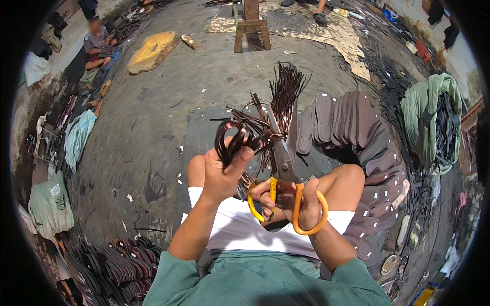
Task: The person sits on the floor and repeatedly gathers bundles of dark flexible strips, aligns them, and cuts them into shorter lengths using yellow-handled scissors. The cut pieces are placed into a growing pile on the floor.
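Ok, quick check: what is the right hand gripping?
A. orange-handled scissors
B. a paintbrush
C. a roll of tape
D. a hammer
A: the right hand has its fingers through the loops of the orange-handled scissors, blades pointing up into the bundle of dark rubber straps that the left hand holds.

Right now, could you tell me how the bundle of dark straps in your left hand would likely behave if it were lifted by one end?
The dark straps would probably flop: they curl into loops above the left hand. They look thin and light, since a loose pinch holds them. The cut ends near the scissors fan out, so some might slip free.
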